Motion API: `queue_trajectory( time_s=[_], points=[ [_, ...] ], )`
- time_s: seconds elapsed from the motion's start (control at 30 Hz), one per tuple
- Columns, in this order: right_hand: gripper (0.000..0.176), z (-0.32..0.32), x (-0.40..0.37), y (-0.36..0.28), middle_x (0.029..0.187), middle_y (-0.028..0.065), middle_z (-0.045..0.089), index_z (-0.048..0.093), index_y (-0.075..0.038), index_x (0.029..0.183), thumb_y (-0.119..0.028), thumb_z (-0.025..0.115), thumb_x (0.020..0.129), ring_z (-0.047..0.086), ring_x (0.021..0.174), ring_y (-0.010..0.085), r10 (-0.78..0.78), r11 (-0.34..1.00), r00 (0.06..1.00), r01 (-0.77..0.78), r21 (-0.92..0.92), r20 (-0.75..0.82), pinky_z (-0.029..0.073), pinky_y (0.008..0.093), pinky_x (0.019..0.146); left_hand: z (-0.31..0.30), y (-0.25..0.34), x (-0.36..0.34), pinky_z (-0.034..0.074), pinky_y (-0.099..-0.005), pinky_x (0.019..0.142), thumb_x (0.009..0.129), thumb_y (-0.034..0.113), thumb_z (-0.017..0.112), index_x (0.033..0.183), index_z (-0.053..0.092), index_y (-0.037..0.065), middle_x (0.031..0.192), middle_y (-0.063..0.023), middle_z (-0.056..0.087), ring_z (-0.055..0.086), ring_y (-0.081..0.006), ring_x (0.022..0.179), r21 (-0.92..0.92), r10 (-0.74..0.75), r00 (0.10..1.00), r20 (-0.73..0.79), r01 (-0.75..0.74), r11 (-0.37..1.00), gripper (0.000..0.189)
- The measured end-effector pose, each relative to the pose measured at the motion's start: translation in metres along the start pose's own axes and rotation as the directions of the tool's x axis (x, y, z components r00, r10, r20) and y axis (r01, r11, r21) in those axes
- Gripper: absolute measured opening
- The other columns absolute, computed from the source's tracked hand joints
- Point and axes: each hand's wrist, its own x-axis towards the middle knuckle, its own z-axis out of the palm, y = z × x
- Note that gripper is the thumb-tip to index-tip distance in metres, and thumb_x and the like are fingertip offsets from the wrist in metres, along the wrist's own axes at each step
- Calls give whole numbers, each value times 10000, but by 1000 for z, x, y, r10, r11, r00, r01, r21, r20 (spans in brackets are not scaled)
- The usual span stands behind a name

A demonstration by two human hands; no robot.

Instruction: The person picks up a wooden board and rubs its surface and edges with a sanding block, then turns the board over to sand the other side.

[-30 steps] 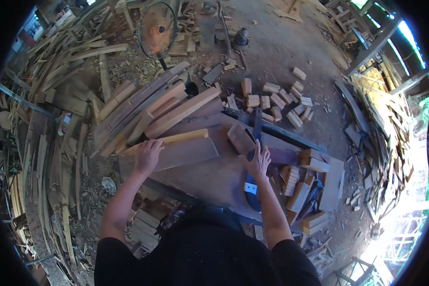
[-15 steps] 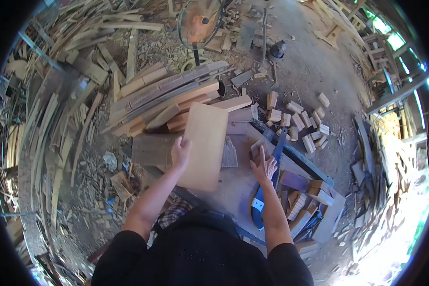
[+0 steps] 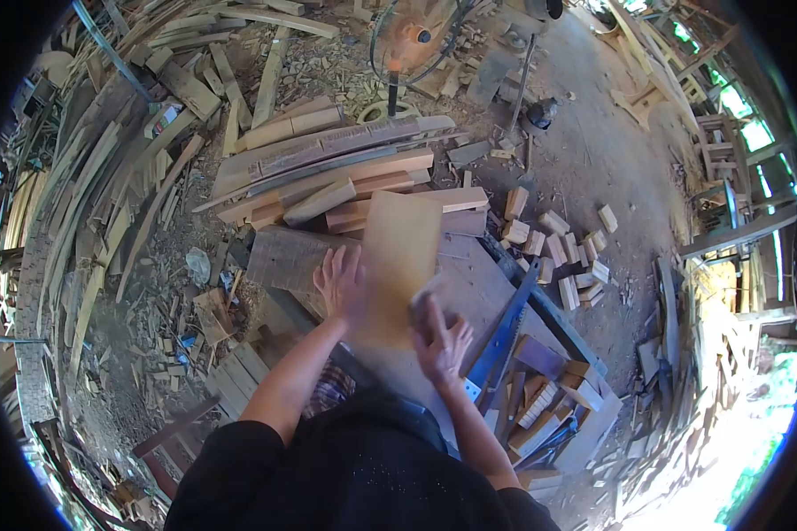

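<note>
board (image 3: 405, 232), pale and flat-faced, in the middle of the table (image 3: 467, 267), overlapping a grey plank (image 3: 285, 258) on the left. left hand (image 3: 339, 285) at the left edge of the board, open, fingers spread; no telling how firmly pressed. right hand (image 3: 444, 341) by the near right part of the board, closed over a small dark block (image 3: 424, 294), fingertips and block both blurred. just to the right of the right hand, a saw (image 3: 503, 332), blade dark blue, slanting away toward the far right. farther right, a cluster of wood pieces (image 3: 537, 403) on the table, close together. beyond the board, stacked timber (image 3: 363, 168), and farther still a fan (image 3: 422, 36). on the ground at far right, scattered offcuts (image 3: 555, 250).
</note>
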Motion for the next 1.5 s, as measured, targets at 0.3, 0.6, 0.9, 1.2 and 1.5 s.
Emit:
queue_trajectory(
  time_s=[0.3, 0.6, 0.9, 1.2, 1.5],
  points=[
    [710, 84, 157, -64, 1234, 293, 514, 417, -404, 1526, -425, 676, 865, 495, 1137, 453, -69, 976, 992, 88, -198, 103, 371, 558, 916, -2, -2, 2, 182, -533, 1171, 1010, 334, 512, 1427, 578, 244, 1526, -87, 456, 324, -329, 1463, -43, -47, 996, 79, 50, 998, 432],
    [728, 36, 37, -38, 1286, 329, 495, 453, -380, 1511, -454, 706, 833, 504, 1100, 464, -136, 950, 972, 183, -254, 190, 380, 560, 884, -4, -2, 0, 181, -529, 1165, 991, 313, 545, 1406, 601, 239, 1534, -81, 451, 325, -324, 1462, -99, -87, 990, 107, 97, 990, 425],
    [719, 120, 226, -108, 1219, 297, 548, 418, -379, 1532, -490, 676, 870, 526, 1097, 442, -78, 983, 992, 94, -160, 99, 376, 591, 926, -7, -2, 3, 182, -510, 1163, 999, 299, 535, 1397, 609, 235, 1531, -77, 454, 332, -314, 1455, -88, -78, 992, 104, 87, 992, 410],
    [714, 24, 24, -49, 1291, 320, 511, 462, -368, 1515, -390, 714, 847, 498, 1168, 500, -91, 954, 928, 185, -236, 362, 355, 618, 961, -4, 0, 13, 207, -537, 1161, 944, 241, 620, 1391, 613, 249, 1516, -61, 470, 351, -319, 1450, -117, -98, 992, 83, 108, 987, 447],
    [688, 105, 223, -103, 1231, 307, 550, 431, -391, 1515, -431, 680, 874, 529, 1117, 459, -112, 987, 984, 126, -99, 138, 386, 579, 913, -5, -3, 1, 219, -543, 1137, 958, 258, 614, 1373, 620, 228, 1499, -74, 484, 363, -323, 1440, -99, -15, 999, 44, 19, 995, 416]
  ],
)
